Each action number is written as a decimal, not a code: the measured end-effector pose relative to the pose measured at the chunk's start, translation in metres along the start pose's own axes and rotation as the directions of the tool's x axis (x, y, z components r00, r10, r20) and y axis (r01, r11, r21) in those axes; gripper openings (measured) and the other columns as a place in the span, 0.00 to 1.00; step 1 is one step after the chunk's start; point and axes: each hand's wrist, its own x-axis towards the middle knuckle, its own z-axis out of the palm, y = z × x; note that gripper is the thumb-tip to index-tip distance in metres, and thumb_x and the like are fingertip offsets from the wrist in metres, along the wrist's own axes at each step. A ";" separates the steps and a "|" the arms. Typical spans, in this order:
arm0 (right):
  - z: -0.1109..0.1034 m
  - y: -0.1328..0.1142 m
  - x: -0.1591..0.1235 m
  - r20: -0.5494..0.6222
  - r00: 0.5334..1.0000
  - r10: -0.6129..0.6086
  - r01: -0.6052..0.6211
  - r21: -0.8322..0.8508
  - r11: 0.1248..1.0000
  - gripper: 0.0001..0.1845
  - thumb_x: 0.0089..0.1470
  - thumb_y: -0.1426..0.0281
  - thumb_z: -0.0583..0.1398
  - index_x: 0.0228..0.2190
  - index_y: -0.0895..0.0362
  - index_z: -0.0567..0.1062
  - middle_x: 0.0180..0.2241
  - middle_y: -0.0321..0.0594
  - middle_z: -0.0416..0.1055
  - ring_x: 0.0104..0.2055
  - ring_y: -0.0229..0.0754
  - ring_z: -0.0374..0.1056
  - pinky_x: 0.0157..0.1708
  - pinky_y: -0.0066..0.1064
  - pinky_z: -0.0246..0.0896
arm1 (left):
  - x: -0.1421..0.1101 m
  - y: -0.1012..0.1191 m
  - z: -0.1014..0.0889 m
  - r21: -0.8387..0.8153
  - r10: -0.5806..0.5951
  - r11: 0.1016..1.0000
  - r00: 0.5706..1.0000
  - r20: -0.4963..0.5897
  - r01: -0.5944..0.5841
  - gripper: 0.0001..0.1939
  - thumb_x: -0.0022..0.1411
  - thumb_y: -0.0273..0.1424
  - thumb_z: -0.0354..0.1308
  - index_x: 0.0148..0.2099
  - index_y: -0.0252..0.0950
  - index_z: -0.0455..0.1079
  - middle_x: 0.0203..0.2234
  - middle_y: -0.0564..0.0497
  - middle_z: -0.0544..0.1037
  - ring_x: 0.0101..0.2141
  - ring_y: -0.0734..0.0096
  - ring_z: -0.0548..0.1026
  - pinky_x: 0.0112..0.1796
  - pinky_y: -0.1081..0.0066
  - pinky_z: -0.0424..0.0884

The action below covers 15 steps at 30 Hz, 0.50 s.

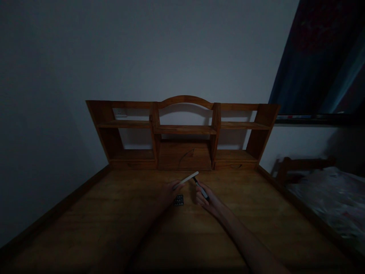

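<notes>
In dim light, my left hand (171,190) is closed on a thin pale flat object (190,177) with a rounded end, seen nearly edge-on and tilted up to the right. My right hand (205,198) grips a slim grey-and-black tool (202,189), shaped like a pen or small screwdriver. The tool's dark tip points up-left and comes close to the underside of the pale object; whether they touch I cannot tell. Below and between both hands, a small dark block with rows of light marks (179,200) lies on the wooden desk (182,236), partly beside my left fingers.
At the desk's back stands a wooden shelf unit (185,130) with open compartments and small drawers. Raised wooden edges (296,205) run along the desk's sides. To the right are a bed with a plastic-looking cover (330,194) and a dark curtain (310,64).
</notes>
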 end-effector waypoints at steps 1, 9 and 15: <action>0.001 0.000 0.000 -0.003 1.000 -0.003 0.003 0.008 1.000 0.20 0.62 0.59 0.49 0.22 0.56 0.64 0.06 0.26 0.54 0.09 0.31 0.42 0.15 0.26 0.42 | 0.000 0.000 0.000 0.004 -0.002 1.000 1.000 0.002 0.002 0.19 0.63 0.45 0.47 0.39 0.38 0.72 0.31 0.53 0.76 0.31 0.72 0.73 0.34 0.75 0.66; 0.001 -0.009 -0.003 -0.030 0.998 -0.063 0.065 0.077 0.995 0.20 0.63 0.60 0.47 0.22 0.56 0.64 0.07 0.26 0.52 0.10 0.31 0.39 0.15 0.27 0.37 | -0.001 0.008 -0.005 -0.042 -0.002 0.999 1.000 0.013 0.002 0.19 0.63 0.45 0.47 0.42 0.39 0.72 0.35 0.53 0.77 0.35 0.70 0.73 0.37 0.74 0.66; -0.001 -0.008 -0.003 -0.020 0.997 -0.071 0.073 0.084 0.994 0.21 0.64 0.61 0.46 0.23 0.56 0.64 0.07 0.26 0.53 0.09 0.31 0.38 0.15 0.27 0.37 | -0.002 0.013 -0.007 -0.048 -0.017 0.999 1.000 0.006 0.017 0.19 0.63 0.45 0.47 0.41 0.38 0.72 0.34 0.53 0.77 0.33 0.71 0.73 0.34 0.75 0.66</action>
